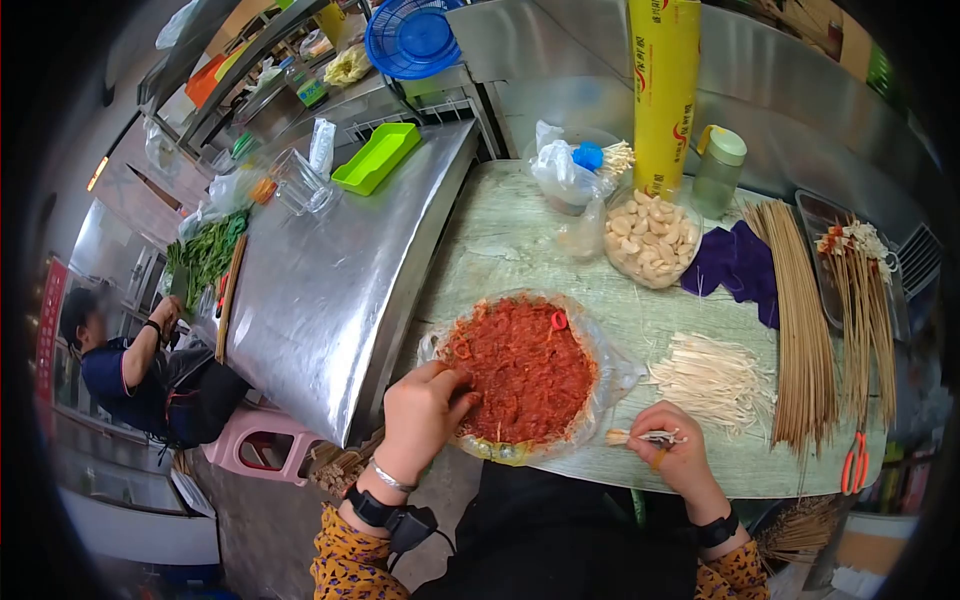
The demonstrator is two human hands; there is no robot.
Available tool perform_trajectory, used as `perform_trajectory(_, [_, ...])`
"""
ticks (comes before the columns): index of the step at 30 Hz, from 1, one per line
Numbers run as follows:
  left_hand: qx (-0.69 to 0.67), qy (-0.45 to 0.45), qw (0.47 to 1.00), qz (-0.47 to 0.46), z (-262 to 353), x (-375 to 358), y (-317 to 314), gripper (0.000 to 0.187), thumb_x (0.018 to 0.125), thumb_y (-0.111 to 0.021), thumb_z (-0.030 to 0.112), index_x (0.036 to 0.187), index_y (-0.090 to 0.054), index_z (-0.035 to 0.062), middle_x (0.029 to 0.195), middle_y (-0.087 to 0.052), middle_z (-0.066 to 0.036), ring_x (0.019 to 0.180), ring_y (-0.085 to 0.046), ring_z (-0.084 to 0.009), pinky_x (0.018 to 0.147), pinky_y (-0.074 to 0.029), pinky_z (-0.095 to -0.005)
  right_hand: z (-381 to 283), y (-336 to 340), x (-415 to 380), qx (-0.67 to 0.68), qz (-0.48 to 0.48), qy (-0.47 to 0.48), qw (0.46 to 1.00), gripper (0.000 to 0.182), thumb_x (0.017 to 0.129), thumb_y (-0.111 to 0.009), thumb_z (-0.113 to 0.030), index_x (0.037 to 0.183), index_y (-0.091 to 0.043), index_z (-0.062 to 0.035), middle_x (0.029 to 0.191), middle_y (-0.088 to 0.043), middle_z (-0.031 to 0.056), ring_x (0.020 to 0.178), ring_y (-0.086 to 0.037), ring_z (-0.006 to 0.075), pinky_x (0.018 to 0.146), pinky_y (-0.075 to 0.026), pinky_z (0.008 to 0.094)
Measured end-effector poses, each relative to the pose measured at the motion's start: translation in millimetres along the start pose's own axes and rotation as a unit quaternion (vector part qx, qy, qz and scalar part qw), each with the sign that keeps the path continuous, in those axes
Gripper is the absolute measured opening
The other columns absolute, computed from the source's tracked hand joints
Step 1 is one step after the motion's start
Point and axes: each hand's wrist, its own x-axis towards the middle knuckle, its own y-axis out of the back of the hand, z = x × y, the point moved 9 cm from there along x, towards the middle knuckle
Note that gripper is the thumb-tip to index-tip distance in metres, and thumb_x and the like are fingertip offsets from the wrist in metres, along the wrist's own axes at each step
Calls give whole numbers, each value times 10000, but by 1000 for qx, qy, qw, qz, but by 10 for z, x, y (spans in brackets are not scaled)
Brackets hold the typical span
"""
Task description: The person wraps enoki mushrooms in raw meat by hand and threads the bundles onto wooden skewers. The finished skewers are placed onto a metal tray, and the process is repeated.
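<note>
Chopped red chili paste [525, 370] fills a round container lined with a clear plastic bag [610, 375]. Over its left edge, my left hand [425, 410] has its fingers curled together in a pinch; what they hold, if anything, is hidden. A small bunch of enoki mushrooms [622, 437] pokes out from the closed fingers of my right hand [672, 452], just right of the container. Above that hand lies a loose pile of enoki mushrooms [712, 385]. A small red ring-shaped piece [558, 320] rests on the paste.
Bamboo skewers [795, 330] lie on the right, beside a tray of loaded skewers [855, 260] and orange-handled scissors [855, 465]. Behind are peeled garlic cloves [652, 240], a purple cloth [735, 265], a yellow film roll [662, 100] and a bottle [720, 170]. A person [130, 360] sits left of the steel table [330, 270].
</note>
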Motion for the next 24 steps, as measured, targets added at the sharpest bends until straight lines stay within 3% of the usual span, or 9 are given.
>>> perform_trajectory(7, [44, 2, 999, 26, 15, 90, -55, 160, 653, -701, 113, 802, -656, 77, 741, -590, -77, 680, -601, -269, 587, -487, -361, 23, 20, -17, 9, 3, -11, 1000, 143, 698, -709, 50, 779, -617, -24, 840, -597, 54, 795, -575, 165, 714, -457, 272])
perform_trajectory(10, [-2, 35, 999, 22, -151, 85, -46, 163, 651, -678, 91, 809, -654, 56, 725, -594, -97, 659, -601, -275, 579, -488, -355, 41, 26, -22, 18, 7, -14, 1000, 144, 698, -709, 49, 780, -617, -25, 843, -597, 54, 797, -575, 165, 717, -455, 271])
perform_trajectory(13, [-88, 72, 993, 41, -381, 32, -30, 140, 681, -647, 55, 815, -641, 14, 677, -595, -59, 604, -599, -195, 551, -474, -298, 29, 23, -13, 20, 3, -9, 1000, 141, 701, -704, 52, 779, -617, -26, 842, -597, 55, 796, -574, 164, 715, -455, 271])
perform_trajectory(15, [-355, 222, 908, -9, -691, -72, -250, 80, 728, -618, 31, 796, -627, -9, 663, -571, 10, 606, -561, -85, 542, -447, -240, 35, 19, -9, 19, 1, -13, 1000, 139, 703, -701, 53, 778, -617, -28, 841, -597, 55, 794, -574, 164, 712, -455, 272])
perform_trajectory(16, [-453, 253, 855, -2, -678, -77, -251, 54, 773, -607, 31, 801, -617, -13, 668, -530, 52, 619, -499, -29, 527, -403, -203, 40, 19, -9, 17, 0, -16, 1000, 137, 704, -699, 53, 776, -616, -29, 840, -597, 54, 792, -573, 163, 710, -456, 272])
perform_trajectory(24, [-603, 231, 763, -18, -614, 40, -257, 68, 843, -524, 34, 877, -583, 27, 718, -542, 25, 530, -462, -44, 491, -370, -197, 62, 22, -16, 31, 5, -26, 999, 132, 707, -698, 50, 777, -616, -27, 835, -595, 53, 785, -571, 160, 701, -457, 273])
